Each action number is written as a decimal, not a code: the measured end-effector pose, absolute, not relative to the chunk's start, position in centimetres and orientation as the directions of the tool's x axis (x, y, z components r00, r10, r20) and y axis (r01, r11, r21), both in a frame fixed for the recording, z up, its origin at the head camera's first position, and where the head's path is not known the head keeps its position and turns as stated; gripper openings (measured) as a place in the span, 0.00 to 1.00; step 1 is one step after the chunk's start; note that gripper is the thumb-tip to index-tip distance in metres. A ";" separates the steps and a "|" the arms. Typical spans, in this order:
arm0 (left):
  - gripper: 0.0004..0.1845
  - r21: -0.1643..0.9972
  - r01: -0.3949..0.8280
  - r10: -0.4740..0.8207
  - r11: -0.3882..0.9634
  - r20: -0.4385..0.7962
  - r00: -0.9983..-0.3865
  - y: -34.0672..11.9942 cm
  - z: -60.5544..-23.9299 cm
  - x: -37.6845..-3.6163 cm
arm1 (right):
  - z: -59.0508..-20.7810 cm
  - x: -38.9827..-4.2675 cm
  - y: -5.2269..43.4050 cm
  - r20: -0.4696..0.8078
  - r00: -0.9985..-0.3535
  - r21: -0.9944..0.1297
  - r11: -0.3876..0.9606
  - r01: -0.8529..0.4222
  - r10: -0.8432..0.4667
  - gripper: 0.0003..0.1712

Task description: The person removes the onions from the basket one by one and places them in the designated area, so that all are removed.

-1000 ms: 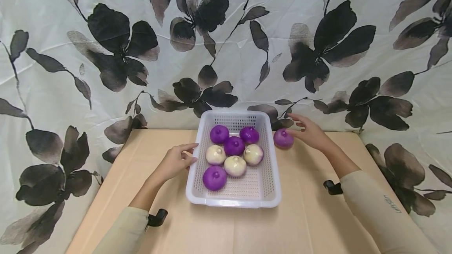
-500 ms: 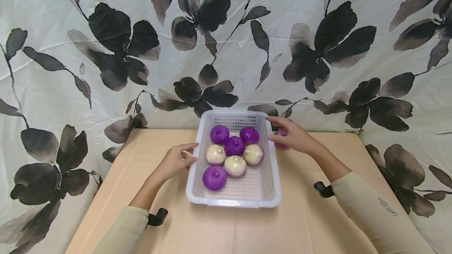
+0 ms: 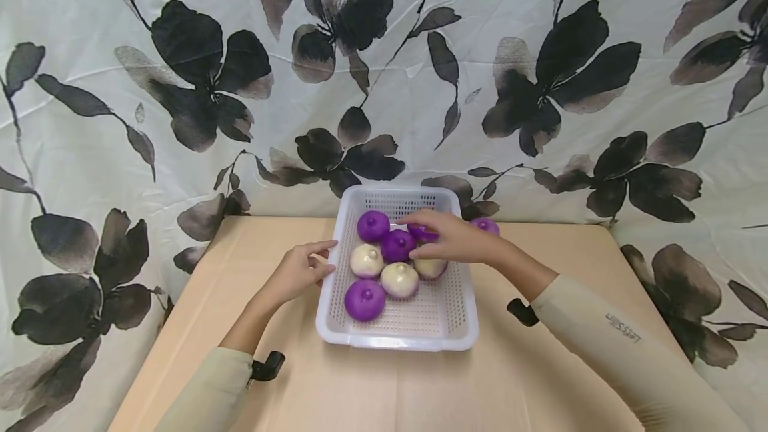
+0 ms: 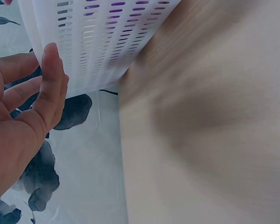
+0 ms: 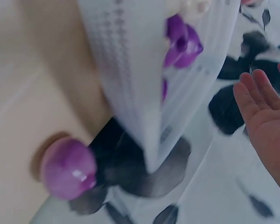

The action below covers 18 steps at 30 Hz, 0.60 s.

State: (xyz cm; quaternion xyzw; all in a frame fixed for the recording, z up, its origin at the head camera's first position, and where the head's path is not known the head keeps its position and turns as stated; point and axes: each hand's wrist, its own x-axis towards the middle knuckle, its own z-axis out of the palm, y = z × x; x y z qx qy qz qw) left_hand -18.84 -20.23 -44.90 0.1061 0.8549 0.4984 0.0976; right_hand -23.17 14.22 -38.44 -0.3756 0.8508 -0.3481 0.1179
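A white plastic basket (image 3: pixel 399 337) holds several purple onions (image 3: pixel 365 301) and white ones (image 3: pixel 399 281). My left hand (image 3: pixel 298 274) touches the basket's left rim with its fingertips. The left wrist view shows the same hand (image 4: pixel 25 100) beside the perforated wall, its fingers fairly straight. Over the right half of the basket, my right hand (image 3: pixel 459 237) reaches above a purple onion and a white onion, partly covering both. The right wrist view shows its fingers (image 5: pixel 261 91) extended and nothing in them. Outside the basket, another purple onion (image 5: pixel 67 168) lies on the table, partly behind my right hand in the head view.
The light wooden table (image 3: pixel 540 365) spreads around the basket. A white floral cloth (image 3: pixel 444 152) hangs behind the table. Black straps (image 3: pixel 522 312) sit at both sleeve cuffs.
My right hand has moved left, from beside the loose onion, past the right rim, to above the onions in the basket. The left hand and the basket have stayed in place.
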 end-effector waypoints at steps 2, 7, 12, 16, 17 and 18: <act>0.30 0.873 0.084 0.279 0.480 -0.061 -0.958 -20.2 -44.9 -18.8 | -38.3 -23.1 13.0 0.047 -0.670 -0.648 0.488 -0.585 -0.741 0.37; 0.30 0.876 0.087 0.283 0.474 -0.058 -0.957 -20.2 -45.0 -18.9 | -38.3 -23.0 10.4 -0.023 -0.616 -0.600 0.504 -0.622 -0.787 0.37; 0.30 0.872 0.091 0.284 0.481 -0.057 -0.957 -20.0 -44.9 -18.9 | -38.5 -23.1 8.3 -0.091 -0.555 -0.607 0.488 -0.627 -0.827 0.38; 0.30 0.865 0.093 0.284 0.492 -0.058 -0.957 -20.1 -44.9 -18.8 | -39.0 -23.0 7.0 -0.158 -0.521 -0.634 0.491 -0.598 -0.839 0.39; 0.30 0.865 0.088 0.280 0.493 -0.062 -0.958 -20.2 -44.8 -18.8 | -39.2 -22.9 6.7 -0.181 -0.513 -0.641 0.496 -0.586 -0.839 0.39; 0.30 0.864 0.089 0.280 0.496 -0.062 -0.958 -20.2 -44.9 -18.8 | -39.4 -22.8 6.4 -0.205 -0.503 -0.644 0.503 -0.576 -0.840 0.39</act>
